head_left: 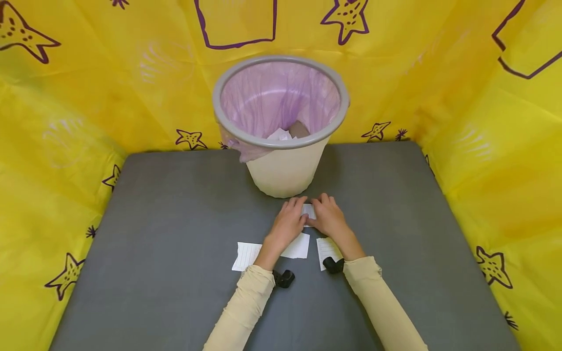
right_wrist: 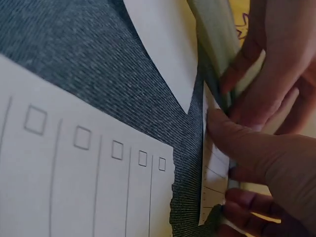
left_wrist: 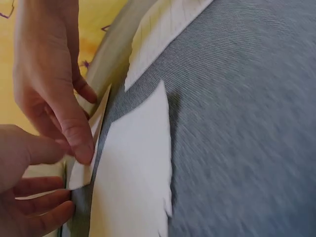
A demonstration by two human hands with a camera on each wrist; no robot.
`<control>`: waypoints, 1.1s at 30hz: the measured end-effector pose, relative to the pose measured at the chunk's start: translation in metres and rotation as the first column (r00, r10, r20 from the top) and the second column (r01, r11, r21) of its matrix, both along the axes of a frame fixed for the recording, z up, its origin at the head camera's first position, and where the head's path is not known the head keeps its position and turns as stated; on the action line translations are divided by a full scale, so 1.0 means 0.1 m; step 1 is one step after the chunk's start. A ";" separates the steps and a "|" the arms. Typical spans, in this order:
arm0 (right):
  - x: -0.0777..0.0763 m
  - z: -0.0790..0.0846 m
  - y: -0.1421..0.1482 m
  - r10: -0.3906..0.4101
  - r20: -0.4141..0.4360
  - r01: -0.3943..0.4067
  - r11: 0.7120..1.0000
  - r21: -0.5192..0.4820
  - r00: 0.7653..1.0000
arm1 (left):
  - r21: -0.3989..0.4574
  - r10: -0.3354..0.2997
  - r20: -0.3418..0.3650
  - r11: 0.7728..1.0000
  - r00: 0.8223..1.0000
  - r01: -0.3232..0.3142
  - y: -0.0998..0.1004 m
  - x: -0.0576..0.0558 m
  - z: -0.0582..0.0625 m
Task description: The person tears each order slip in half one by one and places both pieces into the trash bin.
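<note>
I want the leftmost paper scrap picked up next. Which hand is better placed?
Left, probably. The left hand is nearer the leftmost scrap; the right hand would likely have to cross over it, and its thumb is on the scrap nearest the bin.

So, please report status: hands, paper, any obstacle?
Right hand holds small paper in front of bin. Left hand beside it, grip unclear. Three other pieces nearby. No obstacle seen.
</note>
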State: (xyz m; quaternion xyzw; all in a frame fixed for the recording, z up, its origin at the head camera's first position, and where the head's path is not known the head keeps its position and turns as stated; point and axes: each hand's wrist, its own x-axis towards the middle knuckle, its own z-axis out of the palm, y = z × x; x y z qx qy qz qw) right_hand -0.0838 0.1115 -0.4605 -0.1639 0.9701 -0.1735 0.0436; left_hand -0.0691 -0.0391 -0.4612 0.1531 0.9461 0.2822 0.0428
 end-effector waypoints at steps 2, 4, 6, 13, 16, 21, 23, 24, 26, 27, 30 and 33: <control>0.01 -0.02 -0.02 0.009 -0.001 -0.009 1.000 0.005 1.000 | -0.014 -0.012 -0.015 1.000 1.000 0.012 0.02 -0.02 -0.01; 0.03 -0.03 -0.03 0.011 -0.011 -0.011 1.000 -0.002 1.000 | -0.024 -0.013 -0.028 1.000 1.000 0.012 0.03 -0.03 -0.01; 0.03 -0.03 -0.04 0.007 -0.018 -0.007 1.000 -0.015 1.000 | -0.034 -0.009 -0.044 0.999 0.999 0.007 0.03 -0.05 -0.02; 0.05 -0.05 -0.05 0.002 -0.015 -0.003 0.999 -0.048 1.000 | -0.107 -0.030 -0.082 0.994 0.996 0.021 0.02 -0.04 -0.03; 0.05 -0.08 -0.04 -0.003 -0.040 0.000 0.997 -0.071 0.999 | -0.128 -0.028 -0.089 0.992 0.996 0.017 0.02 -0.04 -0.04; 0.04 -0.09 -0.02 0.005 -0.031 -0.008 0.992 -0.128 1.000 | -0.065 -0.001 -0.042 0.998 0.999 -0.002 0.04 -0.04 -0.03; 0.03 -0.08 0.00 0.018 -0.004 -0.018 0.987 -0.162 1.000 | -0.041 -0.003 -0.014 0.999 1.000 0.002 0.03 -0.04 -0.02; 0.03 -0.07 0.01 0.026 0.011 -0.024 0.984 -0.179 1.000 | -0.035 -0.008 -0.007 0.999 1.000 0.008 0.03 -0.03 -0.02; 0.03 -0.06 0.03 0.047 0.029 -0.039 0.974 -0.222 0.998 | -0.041 -0.017 0.007 0.999 1.000 0.018 0.00 -0.02 -0.01; 0.03 -0.05 0.04 0.061 0.024 -0.054 0.970 -0.239 0.998 | -0.042 -0.018 0.009 0.999 1.000 0.018 -0.02 -0.01 0.00; 0.03 0.02 0.05 0.100 -0.011 -0.099 0.954 -0.282 0.995 | -0.013 -0.016 -0.022 1.000 1.000 0.016 -0.10 0.01 0.06; 0.01 0.14 0.05 0.129 -0.055 -0.140 0.934 -0.330 0.990 | 0.059 -0.012 -0.093 0.998 0.996 0.017 -0.17 0.01 0.16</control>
